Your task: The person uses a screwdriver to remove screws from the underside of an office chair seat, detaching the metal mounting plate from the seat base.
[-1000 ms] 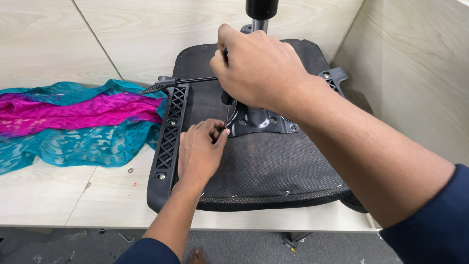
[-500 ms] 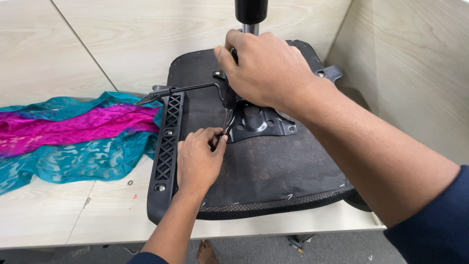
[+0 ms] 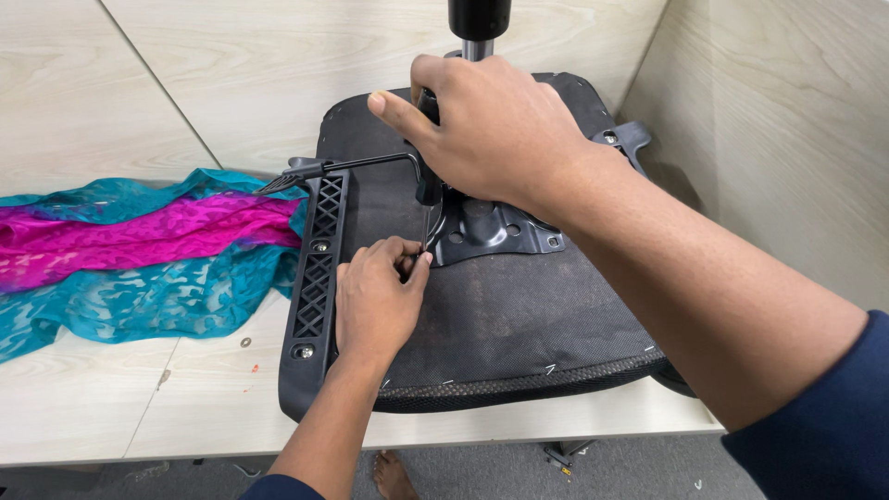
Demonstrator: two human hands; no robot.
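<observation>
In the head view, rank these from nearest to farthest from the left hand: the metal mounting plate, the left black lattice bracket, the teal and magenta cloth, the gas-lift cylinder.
Measured from the left hand:
1. Left black lattice bracket, against its left side; metal mounting plate, at its fingertips to the right. Too close to call.
2. Teal and magenta cloth, farther left on the table.
3. Gas-lift cylinder, at the top, behind the right hand.

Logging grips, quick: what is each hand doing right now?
Left hand: pinched shut on the screwdriver tip.
Right hand: closed around the screwdriver's handle.
</observation>
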